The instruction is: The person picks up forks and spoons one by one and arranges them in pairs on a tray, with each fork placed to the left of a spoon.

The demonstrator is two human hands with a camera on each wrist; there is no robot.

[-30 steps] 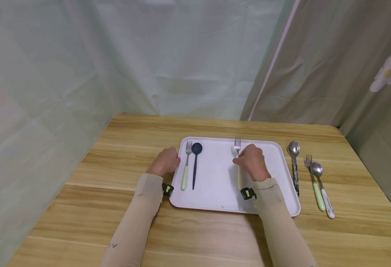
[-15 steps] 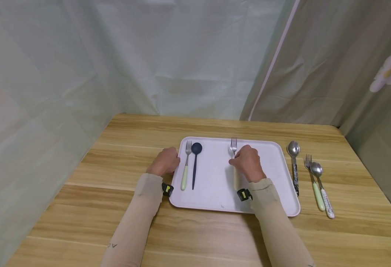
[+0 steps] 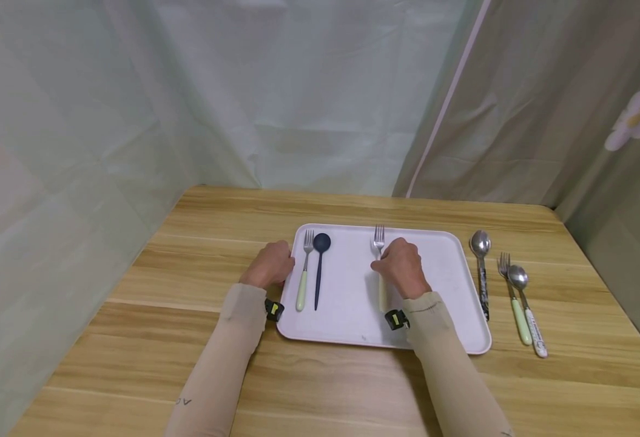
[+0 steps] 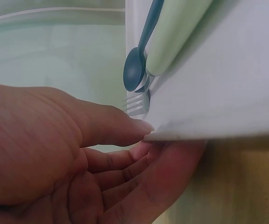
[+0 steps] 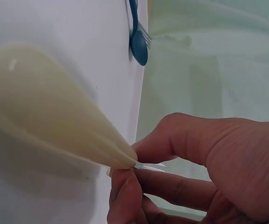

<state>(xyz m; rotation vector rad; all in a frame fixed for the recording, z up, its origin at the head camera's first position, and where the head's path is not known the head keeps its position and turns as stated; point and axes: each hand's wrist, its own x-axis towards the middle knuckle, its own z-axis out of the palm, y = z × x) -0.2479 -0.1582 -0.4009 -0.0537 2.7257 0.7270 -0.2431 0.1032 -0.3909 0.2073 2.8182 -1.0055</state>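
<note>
My left hand pinches the left rim of a white tray; in the left wrist view its thumb lies on top and fingers reach beneath. My right hand pinches a fork near where its cream handle meets the metal neck. That fork is over the tray's middle, tines pointing to the far edge. On the tray's left part lie a fork with a pale green handle and a dark blue spoon, side by side.
Right of the tray, a metal spoon with a dark patterned handle lies on the wooden table. Beyond it are a green-handled fork and a spoon with a white patterned handle. Curtains hang behind.
My right hand has moved a little to the left over the tray with the cream-handled fork. My left hand and the other cutlery have stayed put.
</note>
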